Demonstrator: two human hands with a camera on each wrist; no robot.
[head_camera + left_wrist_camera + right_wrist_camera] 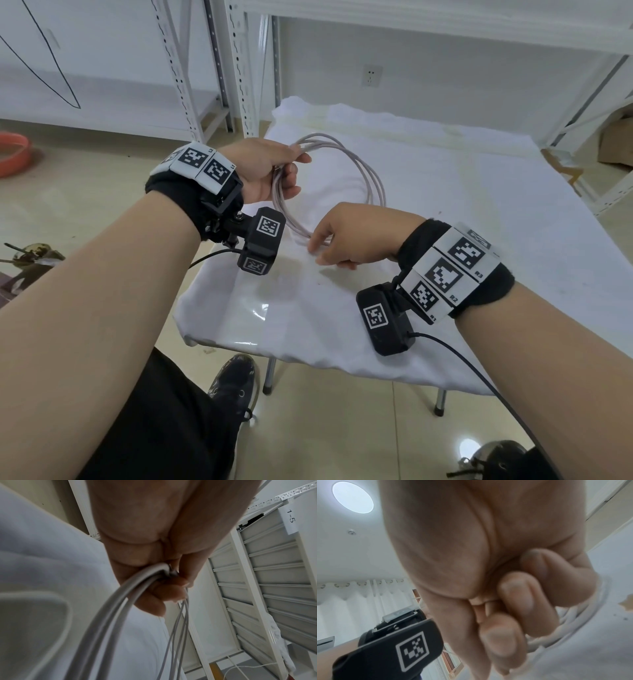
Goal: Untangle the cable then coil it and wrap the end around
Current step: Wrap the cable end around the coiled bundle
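Note:
A pale grey cable (379, 181) is gathered into a round coil of several loops above the white-clothed table (462, 212). My left hand (274, 168) grips the coil's left side, fingers curled round the bunched strands (120, 601); the left wrist view shows the left hand (145, 534) closed over them. My right hand (346, 236) sits at the coil's near, lower edge with its fingers curled, and pinches the loops there. In the right wrist view the right hand (471, 547) has the cable (570, 626) running behind its bent fingers. The cable's ends are hidden.
White metal shelving (239, 68) stands behind and to the left of the table, with more racking at the right. An orange basin (13, 150) lies on the floor far left, a cardboard box (616, 144) far right. My shoe (236, 380) is under the table's front edge.

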